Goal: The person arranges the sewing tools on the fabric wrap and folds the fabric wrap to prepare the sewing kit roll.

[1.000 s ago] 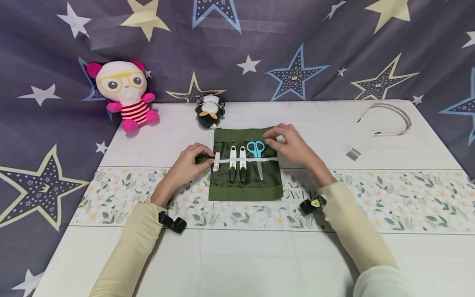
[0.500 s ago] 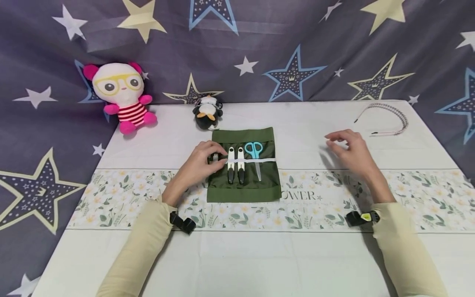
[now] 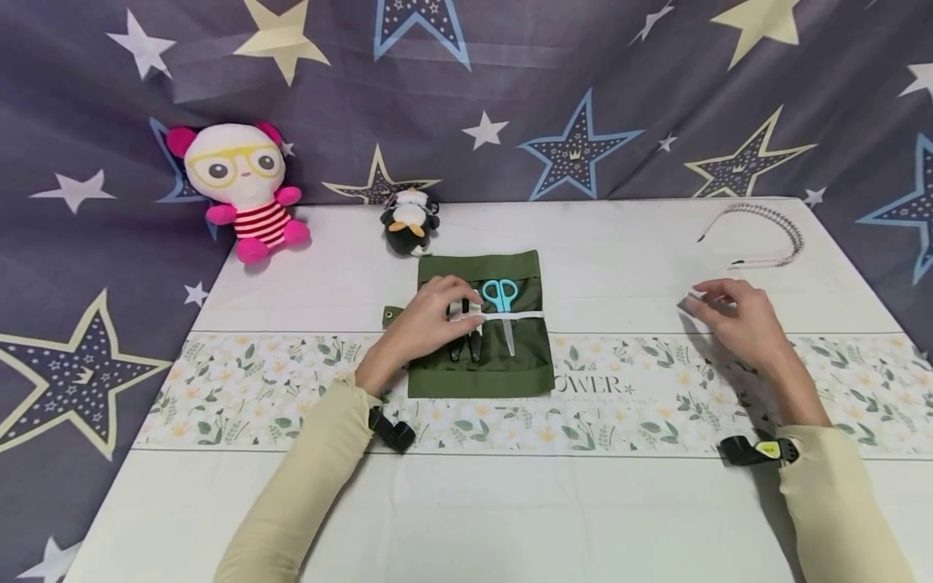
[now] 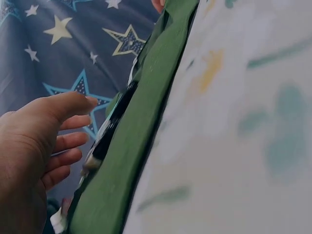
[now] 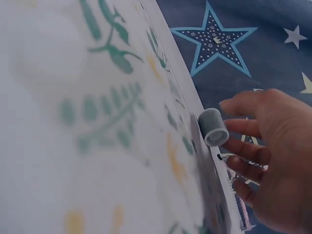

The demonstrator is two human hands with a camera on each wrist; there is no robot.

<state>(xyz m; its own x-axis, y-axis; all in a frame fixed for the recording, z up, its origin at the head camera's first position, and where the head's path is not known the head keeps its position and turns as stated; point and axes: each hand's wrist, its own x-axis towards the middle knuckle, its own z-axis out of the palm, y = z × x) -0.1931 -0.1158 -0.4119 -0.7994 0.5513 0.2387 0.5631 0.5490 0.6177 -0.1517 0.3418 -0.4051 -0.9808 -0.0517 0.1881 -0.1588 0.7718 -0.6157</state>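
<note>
Nearest me on the white tabletop (image 3: 466, 510), both cream sleeves reached in from the front edge across the floral printed band.

My left hand (image 3: 430, 324) lay on the olive green fabric tool roll (image 3: 510, 368), spread flat at the tabletop's middle. Its fingers (image 4: 73, 105) were loose and nearly straight, gripping nothing. Their tips sat at the tops of the two black-tipped white thread snips (image 3: 474, 346) tucked under the thin white elastic strap (image 3: 526, 314), just left of the blue-handled scissors (image 3: 501, 295).

My right hand (image 3: 739, 320) was well apart from the roll, toward the right edge. Its thumb and fingers curved about a small grey cylinder (image 5: 213, 126) standing on the tabletop. I could not tell whether they had closed on it.

I judged the step to be picking up that cylinder while the left hand steadied the roll. The next move would call for a firm pinch on such a small, round piece.

Along the far edge stood a little black-and-white penguin plush (image 3: 411, 220) and, toward the left corner, a pink-and-white plush doll with yellow glasses (image 3: 244, 182). A thin beaded headband (image 3: 765, 212) lay toward the far right corner.
</note>
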